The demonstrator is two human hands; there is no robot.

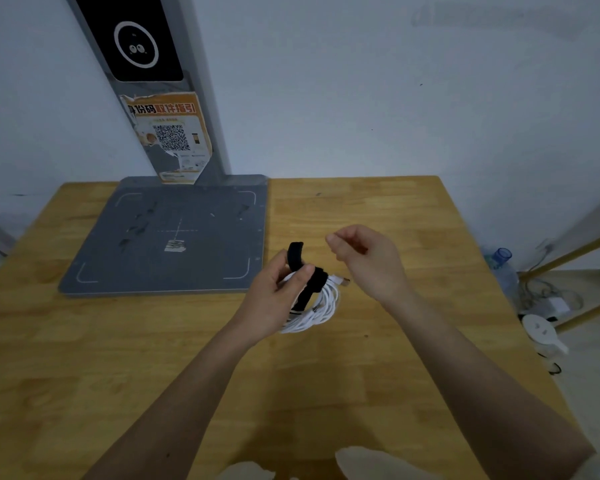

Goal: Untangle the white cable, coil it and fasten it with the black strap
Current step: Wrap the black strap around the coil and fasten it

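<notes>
The white cable (pixel 321 306) is wound into a coil and held above the wooden table (pixel 378 216). My left hand (pixel 274 299) grips the coil, its thumb pressing the black strap (pixel 309 280) against the loops. The strap wraps across the coil and its free end sticks up above my thumb. A cable plug pokes out to the right of the coil. My right hand (pixel 364 261) hovers just right of the strap with its fingers loosely curled and nothing in them.
A grey flat scanner base (pixel 174 237) with an upright post (pixel 174 133) and a black screen stands at the table's back left. Beyond the right edge, on the floor, are a plastic bottle (pixel 501 265), a white power strip (pixel 541 330) and wires.
</notes>
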